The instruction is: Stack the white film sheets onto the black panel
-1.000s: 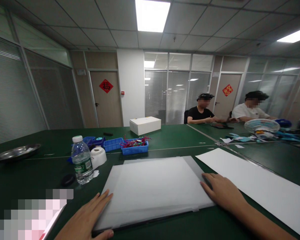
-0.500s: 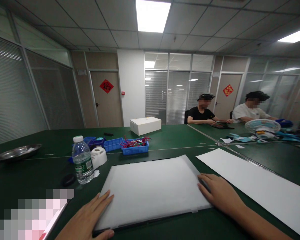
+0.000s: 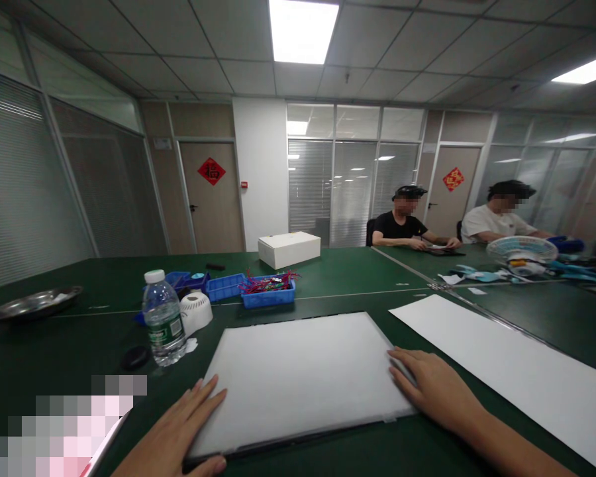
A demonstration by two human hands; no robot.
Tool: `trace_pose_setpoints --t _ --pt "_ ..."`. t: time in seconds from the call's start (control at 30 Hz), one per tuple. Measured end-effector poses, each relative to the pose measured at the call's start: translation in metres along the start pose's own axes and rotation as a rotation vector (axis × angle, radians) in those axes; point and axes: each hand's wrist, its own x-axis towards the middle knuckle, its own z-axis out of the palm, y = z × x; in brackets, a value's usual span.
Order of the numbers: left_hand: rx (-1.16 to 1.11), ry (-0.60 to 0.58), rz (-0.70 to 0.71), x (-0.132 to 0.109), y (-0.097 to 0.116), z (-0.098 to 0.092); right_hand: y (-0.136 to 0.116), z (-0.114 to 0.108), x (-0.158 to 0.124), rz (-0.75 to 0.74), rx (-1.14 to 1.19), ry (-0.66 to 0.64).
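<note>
A white translucent sheet [image 3: 298,374] lies on a thin dark-edged panel on the green table [image 3: 357,278] right before me. My left hand [image 3: 179,430] rests flat at the sheet's near left corner, fingers stretched out, thumb on the front edge. My right hand [image 3: 432,384] lies flat on the sheet's right edge, fingers extended and pressing on it. Neither hand grips anything.
A water bottle [image 3: 162,318], a white round device [image 3: 196,310] and blue bins [image 3: 268,290] with red wires stand to the left. A white box [image 3: 289,249] sits further back. A long white sheet [image 3: 506,361] lies right. Two people sit at the far right by a fan [image 3: 521,250].
The upper sheet has slid left and toward me, so it now lines up over the panel below. My right hand moved slightly left with it. My left hand has stayed put.
</note>
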Motion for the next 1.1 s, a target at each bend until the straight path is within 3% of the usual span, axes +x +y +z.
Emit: trace_pose_setpoints --t 0.8,0.93,1.1 --pt "0.022 0.038 0.176 0.000 -0.019 0.016 -0.005 -0.002 -0.001 -0.076 -0.007 -0.079" --pt "0.026 0.006 0.158 0.000 -0.020 0.017 0.018 0.000 0.007 0.018 -0.081 -0.025" --pt "0.021 0.013 0.140 0.001 -0.022 0.018 0.074 0.009 0.012 0.265 -0.225 0.056"
